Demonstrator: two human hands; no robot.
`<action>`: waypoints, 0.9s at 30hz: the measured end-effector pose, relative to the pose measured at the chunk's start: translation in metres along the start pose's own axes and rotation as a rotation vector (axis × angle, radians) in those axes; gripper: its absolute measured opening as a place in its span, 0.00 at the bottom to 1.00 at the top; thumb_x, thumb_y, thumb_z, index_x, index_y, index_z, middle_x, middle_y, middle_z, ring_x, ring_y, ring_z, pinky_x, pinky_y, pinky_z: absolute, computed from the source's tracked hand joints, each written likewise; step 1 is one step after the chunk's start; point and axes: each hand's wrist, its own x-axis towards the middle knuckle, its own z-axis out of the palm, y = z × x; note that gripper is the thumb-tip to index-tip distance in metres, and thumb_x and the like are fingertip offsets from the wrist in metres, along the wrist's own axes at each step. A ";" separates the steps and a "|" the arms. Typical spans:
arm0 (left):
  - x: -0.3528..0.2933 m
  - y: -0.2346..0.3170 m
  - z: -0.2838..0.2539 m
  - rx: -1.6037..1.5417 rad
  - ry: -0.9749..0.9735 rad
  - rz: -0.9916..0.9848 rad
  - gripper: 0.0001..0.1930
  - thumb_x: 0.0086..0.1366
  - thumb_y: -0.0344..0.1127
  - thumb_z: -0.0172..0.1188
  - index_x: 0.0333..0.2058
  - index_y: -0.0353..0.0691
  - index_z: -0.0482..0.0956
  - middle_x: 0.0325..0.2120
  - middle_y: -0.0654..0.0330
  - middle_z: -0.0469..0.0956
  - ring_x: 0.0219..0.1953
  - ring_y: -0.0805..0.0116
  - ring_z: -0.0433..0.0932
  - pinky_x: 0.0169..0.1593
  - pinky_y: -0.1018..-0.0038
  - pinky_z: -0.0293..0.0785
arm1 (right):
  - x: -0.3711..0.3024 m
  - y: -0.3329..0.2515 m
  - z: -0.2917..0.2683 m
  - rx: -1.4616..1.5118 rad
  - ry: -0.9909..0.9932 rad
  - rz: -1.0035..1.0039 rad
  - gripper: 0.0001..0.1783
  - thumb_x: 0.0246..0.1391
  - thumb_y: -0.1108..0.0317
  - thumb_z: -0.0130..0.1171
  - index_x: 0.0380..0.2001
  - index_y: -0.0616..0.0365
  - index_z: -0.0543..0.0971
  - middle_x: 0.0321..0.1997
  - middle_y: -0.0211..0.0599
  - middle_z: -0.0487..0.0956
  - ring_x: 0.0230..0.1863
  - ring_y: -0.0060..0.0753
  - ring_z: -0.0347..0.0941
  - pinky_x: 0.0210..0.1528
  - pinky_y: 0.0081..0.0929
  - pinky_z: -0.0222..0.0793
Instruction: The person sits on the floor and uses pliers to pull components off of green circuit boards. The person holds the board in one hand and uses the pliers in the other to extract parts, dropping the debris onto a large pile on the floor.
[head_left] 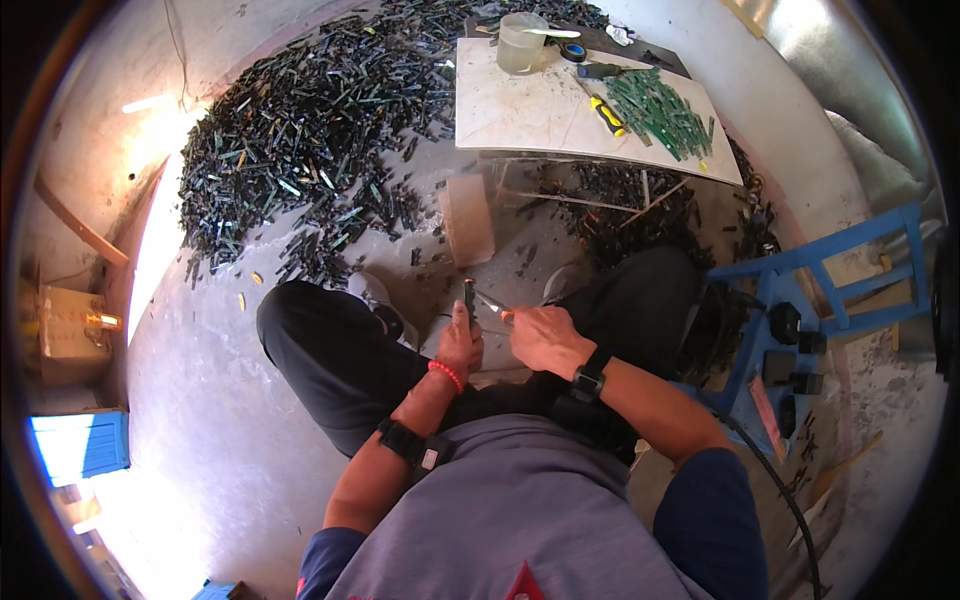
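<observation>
Working this side of the white table [520, 110], the left hand [460, 345] has fingers closed around a dark strip [469, 294]; the right hand [548, 338] grips a pointed tool [491, 302] near the strip's top. I'd judge this piece underway, the green pieces [660, 115] on the table finished, the dark heap [300, 130] left of it waiting.
</observation>
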 end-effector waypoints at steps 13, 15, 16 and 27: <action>-0.011 0.003 0.002 -0.003 -0.053 0.002 0.31 0.58 0.71 0.39 0.12 0.51 0.52 0.06 0.72 0.49 0.06 0.77 0.45 0.11 0.78 0.40 | -0.002 0.013 -0.021 0.104 -0.126 0.041 0.16 0.50 0.60 0.50 0.28 0.66 0.75 0.28 0.53 0.77 0.32 0.52 0.75 0.36 0.40 0.70; -0.017 0.008 -0.002 -0.059 -0.160 -0.066 0.31 0.59 0.71 0.38 0.13 0.51 0.52 0.06 0.71 0.48 0.07 0.77 0.45 0.12 0.78 0.40 | -0.003 0.021 -0.028 0.165 -0.177 0.006 0.18 0.50 0.59 0.51 0.26 0.67 0.74 0.26 0.51 0.78 0.27 0.46 0.76 0.31 0.37 0.70; -0.022 0.011 -0.001 -0.087 -0.201 -0.079 0.31 0.59 0.71 0.38 0.13 0.51 0.52 0.06 0.71 0.48 0.07 0.77 0.44 0.12 0.78 0.41 | -0.004 0.026 -0.030 0.291 -0.249 0.039 0.18 0.50 0.59 0.52 0.25 0.67 0.74 0.24 0.49 0.77 0.25 0.41 0.75 0.28 0.35 0.70; -0.049 0.035 -0.001 -0.279 -0.556 -0.166 0.29 0.64 0.66 0.35 0.13 0.51 0.55 0.06 0.72 0.50 0.08 0.78 0.46 0.14 0.79 0.44 | -0.023 0.042 -0.013 1.587 -0.778 0.012 0.12 0.57 0.60 0.52 0.29 0.57 0.69 0.21 0.33 0.68 0.17 0.25 0.64 0.20 0.23 0.62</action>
